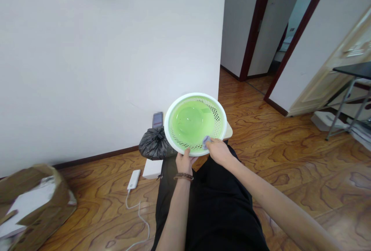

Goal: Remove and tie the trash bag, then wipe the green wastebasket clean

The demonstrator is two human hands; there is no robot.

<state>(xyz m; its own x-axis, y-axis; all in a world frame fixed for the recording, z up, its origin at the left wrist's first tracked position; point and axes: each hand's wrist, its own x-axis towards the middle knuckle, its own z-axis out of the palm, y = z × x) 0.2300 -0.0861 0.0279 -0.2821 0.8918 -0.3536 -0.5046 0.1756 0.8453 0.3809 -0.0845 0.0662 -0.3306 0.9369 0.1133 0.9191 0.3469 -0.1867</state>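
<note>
A round green plastic colander (189, 121) with a white rim and perforated sides is held above my lap, its inside tilted up toward me. My left hand (184, 163) grips the near rim, thumb on top and fingers underneath. With my right hand (218, 151) I pinch a small greyish-purple cloth (206, 142) and press it against the inner wall, near the right front of the rim. The fingertips under the colander are mostly hidden.
A tied black plastic bag (156, 144) lies behind the colander by the wall, with a phone-like device (158, 119) above it. A white power bank (133, 180) with a cable rests on the floor. A brown paper bag (43, 204) stands left; a folding table (353, 71) stands right.
</note>
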